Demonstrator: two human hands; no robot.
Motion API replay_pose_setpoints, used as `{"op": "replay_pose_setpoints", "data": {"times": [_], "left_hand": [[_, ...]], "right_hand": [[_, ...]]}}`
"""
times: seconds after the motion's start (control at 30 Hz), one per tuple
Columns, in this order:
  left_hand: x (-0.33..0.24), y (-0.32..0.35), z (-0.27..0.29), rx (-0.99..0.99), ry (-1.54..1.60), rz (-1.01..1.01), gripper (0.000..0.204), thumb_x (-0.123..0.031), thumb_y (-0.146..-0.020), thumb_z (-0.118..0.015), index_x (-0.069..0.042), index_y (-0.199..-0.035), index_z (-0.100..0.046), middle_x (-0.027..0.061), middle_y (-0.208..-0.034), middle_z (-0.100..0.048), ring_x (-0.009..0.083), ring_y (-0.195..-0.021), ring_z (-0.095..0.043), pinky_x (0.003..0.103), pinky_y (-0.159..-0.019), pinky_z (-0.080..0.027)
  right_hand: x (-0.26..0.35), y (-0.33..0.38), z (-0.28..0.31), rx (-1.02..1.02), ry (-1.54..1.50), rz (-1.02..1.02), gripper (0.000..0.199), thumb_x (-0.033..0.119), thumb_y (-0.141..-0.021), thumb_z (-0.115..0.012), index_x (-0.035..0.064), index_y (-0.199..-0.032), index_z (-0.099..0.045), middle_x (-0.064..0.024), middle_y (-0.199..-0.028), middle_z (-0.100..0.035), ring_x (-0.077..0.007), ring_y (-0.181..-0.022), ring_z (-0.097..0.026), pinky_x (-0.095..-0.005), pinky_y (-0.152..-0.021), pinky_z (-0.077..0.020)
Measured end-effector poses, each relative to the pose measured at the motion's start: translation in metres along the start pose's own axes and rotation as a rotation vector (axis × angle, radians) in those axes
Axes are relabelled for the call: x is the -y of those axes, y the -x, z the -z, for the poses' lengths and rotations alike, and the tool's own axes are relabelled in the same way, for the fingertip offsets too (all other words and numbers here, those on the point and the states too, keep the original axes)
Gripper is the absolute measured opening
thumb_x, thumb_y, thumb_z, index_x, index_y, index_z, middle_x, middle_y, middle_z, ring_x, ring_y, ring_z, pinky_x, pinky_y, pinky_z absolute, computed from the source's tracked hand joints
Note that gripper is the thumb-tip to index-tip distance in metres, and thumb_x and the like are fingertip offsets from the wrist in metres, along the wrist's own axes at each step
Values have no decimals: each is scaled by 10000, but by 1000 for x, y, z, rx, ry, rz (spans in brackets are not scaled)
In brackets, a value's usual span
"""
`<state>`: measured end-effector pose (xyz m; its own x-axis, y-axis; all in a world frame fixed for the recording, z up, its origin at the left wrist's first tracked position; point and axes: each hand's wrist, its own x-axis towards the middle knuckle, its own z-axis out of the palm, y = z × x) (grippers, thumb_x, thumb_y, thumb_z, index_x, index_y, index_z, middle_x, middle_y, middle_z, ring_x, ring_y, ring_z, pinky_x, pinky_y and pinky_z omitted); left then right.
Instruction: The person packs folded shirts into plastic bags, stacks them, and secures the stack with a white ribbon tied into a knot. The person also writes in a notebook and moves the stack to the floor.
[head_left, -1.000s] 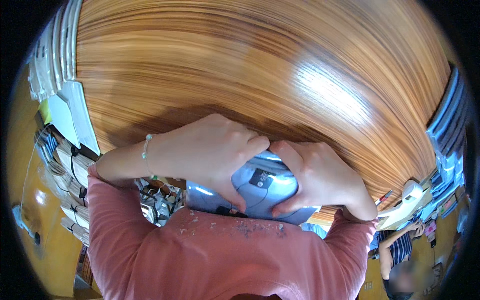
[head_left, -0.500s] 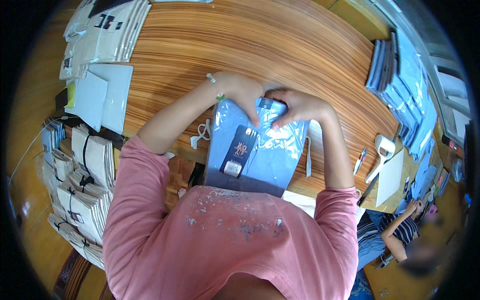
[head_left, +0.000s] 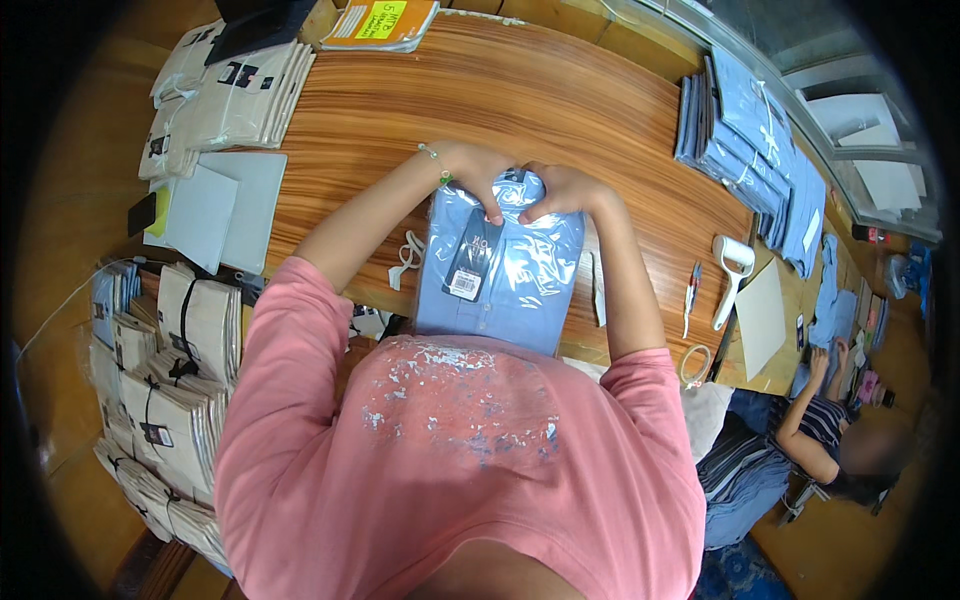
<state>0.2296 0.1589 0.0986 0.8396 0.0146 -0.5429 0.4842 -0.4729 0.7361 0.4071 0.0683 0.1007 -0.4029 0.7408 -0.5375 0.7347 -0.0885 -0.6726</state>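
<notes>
A folded light-blue shirt in a shiny clear bag lies at the table's near edge, against my pink top. A dark hang tag with a white barcode label shows on its front. At its far, collar end my left hand grips the left side, thumb on top and fingers behind. My right hand grips the same end from the right, its thumb pressing on the collar. The two hands nearly meet; most of their fingers are hidden behind the shirt. A white looped strip lies left of it.
On the right lie thread snips, a white lint roller and a stack of bagged blue shirts. Bagged cream garments and pale boards sit at left, tied bundles below. A person works at lower right.
My view has shifted, bringing an orange booklet into sight at the far edge. Both hands still hold the shirt's collar end; the shirt now appears flatter and its collar shows less tilted.
</notes>
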Motion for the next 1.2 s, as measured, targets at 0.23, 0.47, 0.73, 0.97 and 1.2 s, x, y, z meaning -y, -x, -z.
{"op": "replay_pose_setpoints", "data": {"times": [0.23,0.47,0.73,0.97,1.2], "left_hand": [[-8,39,-25,-571,-175,65,892,-412,-649,-761,-11,-1338,-360,229,-1330,-428,293,-1247,-412,416,-1053,-271],[57,56,-112,-956,1277,67,591,-351,-905,-551,14,-1330,-363,165,-1328,-436,238,-1201,-438,358,-1023,-316],[37,37,-116,-958,974,149,615,-332,-873,-605,62,-1284,-371,185,-1172,-550,224,-1074,-537,318,-922,-428],[16,86,-152,-1291,755,223,830,-560,-878,-468,70,-1374,-254,258,-1376,-353,291,-1306,-322,350,-1068,-244],[23,105,-262,-1014,1197,5,577,-356,-970,-402,4,-1401,-268,104,-1378,-388,193,-1278,-336,309,-1066,-230]], "right_hand": [[-32,25,-37,-744,185,36,790,414,-707,-714,-11,-1305,-422,-237,-1289,-471,-330,-1204,-449,-390,-1000,-356],[-31,51,-94,-798,-1370,-156,612,276,-931,-467,-15,-1408,-217,-192,-1384,-374,-274,-1266,-379,-352,-1033,-309],[-24,32,-96,-747,-1304,-58,602,237,-935,-476,-19,-1408,-207,-214,-1389,-353,-285,-1258,-381,-329,-1034,-305],[-26,82,-127,-1023,-856,-88,701,315,-927,-498,-59,-1411,-156,-230,-1460,-217,-285,-1335,-275,-345,-1073,-233],[-22,122,-243,-885,-1100,-48,642,366,-952,-415,0,-1426,-183,-171,-1472,-213,-262,-1361,-209,-353,-1110,-146]]}}
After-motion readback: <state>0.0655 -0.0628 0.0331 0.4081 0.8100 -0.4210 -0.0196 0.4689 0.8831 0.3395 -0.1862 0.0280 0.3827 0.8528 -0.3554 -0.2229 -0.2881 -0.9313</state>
